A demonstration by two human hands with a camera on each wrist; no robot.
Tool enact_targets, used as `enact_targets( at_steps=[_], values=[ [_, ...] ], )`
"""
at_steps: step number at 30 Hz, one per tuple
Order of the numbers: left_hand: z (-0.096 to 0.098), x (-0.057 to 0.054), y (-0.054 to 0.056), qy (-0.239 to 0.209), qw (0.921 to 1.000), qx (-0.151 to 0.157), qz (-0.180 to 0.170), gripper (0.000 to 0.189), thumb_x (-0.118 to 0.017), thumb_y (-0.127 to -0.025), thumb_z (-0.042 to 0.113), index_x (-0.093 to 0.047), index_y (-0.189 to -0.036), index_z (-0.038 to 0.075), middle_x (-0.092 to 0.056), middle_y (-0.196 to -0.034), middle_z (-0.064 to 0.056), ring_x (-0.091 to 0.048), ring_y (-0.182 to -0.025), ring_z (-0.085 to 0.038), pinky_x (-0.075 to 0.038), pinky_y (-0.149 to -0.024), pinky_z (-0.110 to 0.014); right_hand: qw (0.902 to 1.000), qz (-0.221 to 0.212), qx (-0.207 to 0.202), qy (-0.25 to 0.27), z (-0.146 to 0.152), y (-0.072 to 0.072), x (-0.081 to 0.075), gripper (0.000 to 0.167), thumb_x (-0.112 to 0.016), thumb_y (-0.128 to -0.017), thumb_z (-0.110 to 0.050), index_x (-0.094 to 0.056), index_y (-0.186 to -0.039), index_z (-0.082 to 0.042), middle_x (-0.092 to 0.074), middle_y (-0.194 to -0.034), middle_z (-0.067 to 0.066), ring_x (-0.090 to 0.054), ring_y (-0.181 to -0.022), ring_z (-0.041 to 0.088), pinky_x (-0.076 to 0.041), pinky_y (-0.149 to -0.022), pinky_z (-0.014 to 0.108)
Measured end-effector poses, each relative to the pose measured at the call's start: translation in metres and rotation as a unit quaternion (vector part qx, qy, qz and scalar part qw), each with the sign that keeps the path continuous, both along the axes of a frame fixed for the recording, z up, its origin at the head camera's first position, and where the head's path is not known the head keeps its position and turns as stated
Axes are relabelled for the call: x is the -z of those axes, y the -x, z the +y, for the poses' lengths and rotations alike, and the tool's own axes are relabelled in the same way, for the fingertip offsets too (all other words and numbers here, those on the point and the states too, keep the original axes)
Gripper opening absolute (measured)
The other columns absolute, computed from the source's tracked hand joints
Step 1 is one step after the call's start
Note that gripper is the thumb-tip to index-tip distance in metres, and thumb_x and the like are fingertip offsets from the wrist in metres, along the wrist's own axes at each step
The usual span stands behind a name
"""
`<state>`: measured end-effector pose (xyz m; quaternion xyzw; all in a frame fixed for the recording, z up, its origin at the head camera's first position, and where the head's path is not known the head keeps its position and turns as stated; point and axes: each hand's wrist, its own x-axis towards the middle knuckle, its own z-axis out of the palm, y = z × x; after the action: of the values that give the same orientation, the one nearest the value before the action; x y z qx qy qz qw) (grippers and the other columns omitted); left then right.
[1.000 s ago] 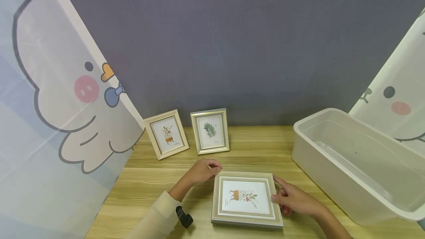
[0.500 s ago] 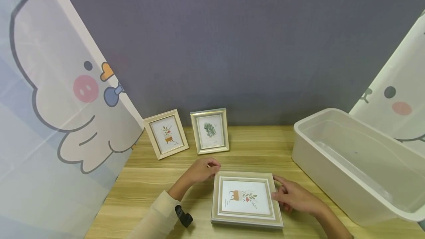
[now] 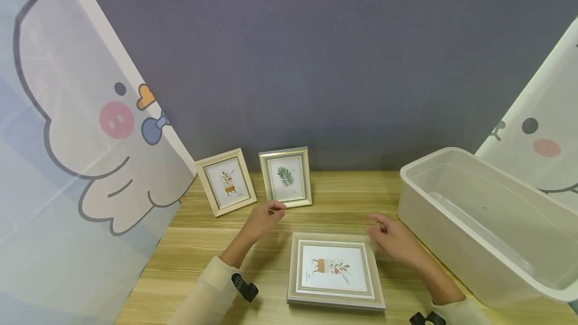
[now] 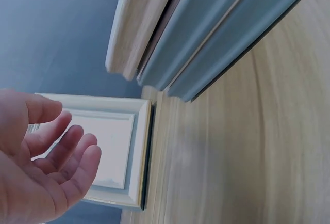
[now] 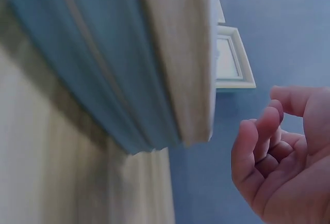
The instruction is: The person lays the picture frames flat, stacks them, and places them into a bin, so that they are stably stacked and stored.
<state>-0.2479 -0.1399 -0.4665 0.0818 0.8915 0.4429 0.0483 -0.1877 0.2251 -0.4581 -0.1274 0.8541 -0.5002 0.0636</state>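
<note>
A pale wood picture frame, its potted-plant print turned sideways, lies face up near the front of the table. In the left wrist view, blue-grey frames show stacked beneath its wooden edge. My left hand hovers beyond the stack's far left corner, empty, fingers loosely bent. In the head view its fingertips overlap the lower edge of a standing frame with a green leaf print. Off the stack's far right corner, my right hand hangs in the air, also empty, with fingers loosely bent.
Another standing frame, with a potted-plant print, leans at the back left. A large off-white bin stands on the right side of the wooden table. Behind rises a grey backdrop, with cartoon-printed curtains at the sides.
Both hands have let go of the frame stack's edges. My left hand has moved away toward the back left, my right hand up and away from the right edge. The frames stay put.
</note>
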Motion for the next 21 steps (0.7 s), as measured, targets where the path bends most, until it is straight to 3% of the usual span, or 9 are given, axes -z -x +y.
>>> enact_targets(
  at_steps=[9, 15, 21],
  values=[
    [-0.014, 0.002, 0.010, -0.052, 0.9957, -0.076, 0.014, 0.029, -0.061, -0.100, 0.017, -0.066, -0.125, 0.001, -0.069, -0.120, -0.015, -0.065, -0.112, -0.033, -0.058, -0.088, -0.043, 0.9986, 0.027, -0.032, -0.031, -0.028, 0.021, -0.018, 0.040, -0.062, -0.102, -0.023, -0.060, -0.138, -0.005, -0.054, -0.063, 0.000, -0.047, -0.050, 0.007, -0.039, -0.047, 0.024],
    [-0.020, 0.006, 0.017, -0.076, 0.9923, -0.097, 0.010, 0.034, -0.061, -0.101, 0.017, -0.060, -0.131, 0.001, -0.065, -0.127, -0.020, -0.063, -0.119, -0.036, -0.056, -0.095, -0.047, 0.9975, 0.046, -0.044, -0.030, -0.044, 0.038, -0.032, 0.036, -0.062, -0.101, -0.017, -0.061, -0.135, -0.003, -0.058, -0.072, 0.004, -0.049, -0.055, 0.009, -0.042, -0.048, 0.025],
    [-0.023, 0.005, 0.025, -0.075, 0.9915, -0.106, -0.001, 0.043, -0.060, -0.101, 0.021, -0.054, -0.139, 0.003, -0.061, -0.137, -0.021, -0.056, -0.131, -0.038, -0.050, -0.106, -0.052, 0.9920, 0.094, -0.051, -0.067, -0.062, 0.057, -0.048, 0.036, -0.061, -0.102, -0.021, -0.064, -0.135, -0.006, -0.069, -0.088, 0.001, -0.055, -0.066, 0.010, -0.049, -0.058, 0.026]
  ],
)
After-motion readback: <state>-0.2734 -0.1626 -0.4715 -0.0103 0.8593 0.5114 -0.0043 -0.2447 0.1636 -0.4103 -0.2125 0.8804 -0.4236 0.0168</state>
